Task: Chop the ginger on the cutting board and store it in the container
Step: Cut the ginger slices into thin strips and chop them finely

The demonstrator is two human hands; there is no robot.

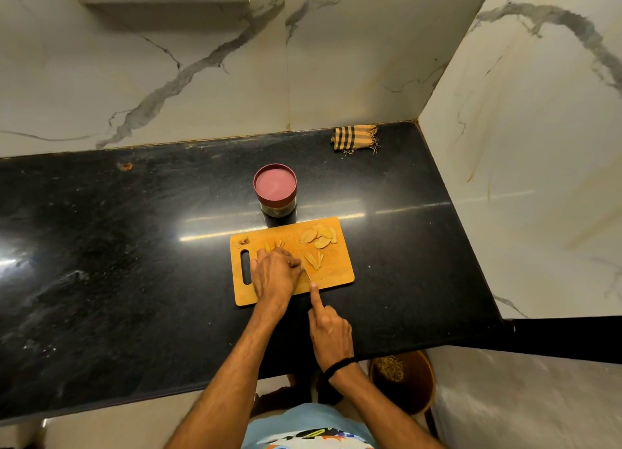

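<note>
1. On the black surface (134,229), near its front edge, lies the wooden cutting board (333,267). Its handle slot is on the left, and both hands work over its near half.
2. The ginger is all on the board:
   - flat ginger slices (319,236) heaped at the far right corner, judged to be stock awaiting cutting;
   - ginger sticks (313,260) just right of the blade, apart from the heap;
   - a few more sticks beyond the left knuckles;
   - peel scraps (243,241) set aside at the far left corner.
3. The container (275,187) stands just behind the board's far edge with its pink lid on. Nothing has been stored yet.
4. The left hand (274,273) lies knuckles up. Its fingers are curled down onto a ginger piece (302,265), of which only a pale edge shows. This pose is judged to pin the piece and keep the fingertips back from the edge.
5. The right hand (331,334) clasps the knife (305,276) with three fingers wrapped round the hidden handle. The forefinger lies straight along the spine, judged to steady the cut. The blade sits just beside the left fingertips.
6. A checked cloth (355,138) lies against the back wall, well apart.
</note>
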